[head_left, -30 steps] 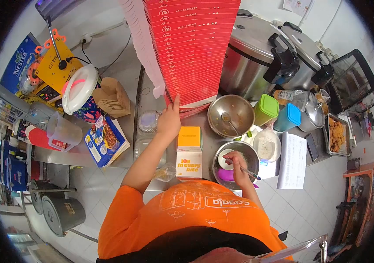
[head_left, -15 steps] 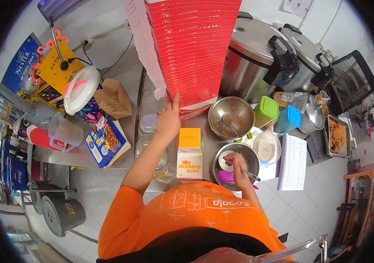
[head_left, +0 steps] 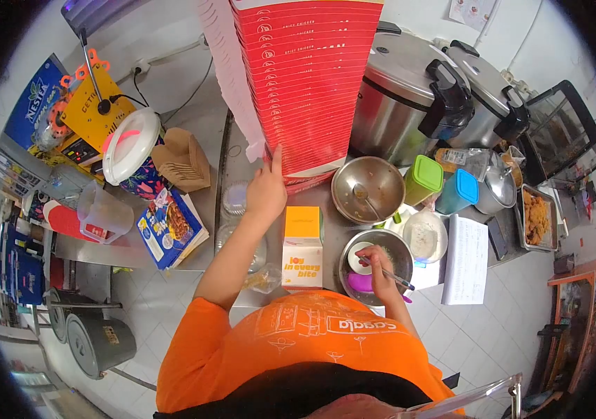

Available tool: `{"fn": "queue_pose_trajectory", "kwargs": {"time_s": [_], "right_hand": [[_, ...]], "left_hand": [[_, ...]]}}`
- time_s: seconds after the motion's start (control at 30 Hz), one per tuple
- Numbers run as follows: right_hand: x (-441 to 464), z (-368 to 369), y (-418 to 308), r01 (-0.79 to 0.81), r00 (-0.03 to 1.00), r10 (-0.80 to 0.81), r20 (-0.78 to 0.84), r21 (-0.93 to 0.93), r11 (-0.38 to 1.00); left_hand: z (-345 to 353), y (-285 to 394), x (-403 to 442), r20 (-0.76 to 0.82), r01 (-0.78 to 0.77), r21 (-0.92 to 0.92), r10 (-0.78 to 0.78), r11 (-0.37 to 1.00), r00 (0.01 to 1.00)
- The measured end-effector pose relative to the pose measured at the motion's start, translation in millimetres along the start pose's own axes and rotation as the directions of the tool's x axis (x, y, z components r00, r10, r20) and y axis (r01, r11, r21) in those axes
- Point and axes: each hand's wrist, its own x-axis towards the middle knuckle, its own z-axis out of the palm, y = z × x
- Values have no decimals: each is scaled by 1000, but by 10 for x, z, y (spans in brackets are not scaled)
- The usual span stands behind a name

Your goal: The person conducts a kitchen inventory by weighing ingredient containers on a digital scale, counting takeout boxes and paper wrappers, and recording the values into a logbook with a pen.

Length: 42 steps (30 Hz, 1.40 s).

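A tall stack of flattened red cardboard boxes [head_left: 305,91], some printed "spicy chicken", rises at the back of the counter. My left hand [head_left: 268,190] is at its lower left edge, index finger stretched out against the red fronts and holding nothing. In my right hand [head_left: 382,276] is a pen [head_left: 403,281], gripped over a steel bowl [head_left: 405,253]. That bowl contains a white cup [head_left: 361,257] and a purple item [head_left: 360,281], partly hidden by the hand. Between my arms stands a yellow and white box [head_left: 303,246] reading "joy in every bite".
Another steel bowl [head_left: 343,183] holds a spoon. Green [head_left: 423,178] and blue-lidded [head_left: 460,190] containers, a written notebook [head_left: 465,258] and a tray of fried food [head_left: 537,218] are on the right. Big steel cookers [head_left: 399,98] stand behind. Leftward are a white-lidded tub [head_left: 130,150] and brown cartons [head_left: 181,159].
My left index finger has shifted slightly up and left on the red stack. My right hand stays over the bowl with the pen, almost unmoved.
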Motion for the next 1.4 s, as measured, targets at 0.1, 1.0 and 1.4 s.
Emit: {"fn": "queue_pose_trajectory", "kwargs": {"time_s": [0.1, 1.0, 1.4], "right_hand": [[1, 0, -11, 4, 1000, -4, -2, -7, 1000], [-5, 32, 53, -31, 999, 32, 19, -18, 999], [2, 66, 169, -53, 998, 53, 18, 16, 998]], "left_hand": [[-35, 23, -10, 23, 7, 7, -8, 1000, 1000], [-351, 133, 54, -77, -16, -41, 13, 999, 997], [-462, 167, 118, -125, -35, -67, 26, 997, 992]]}}
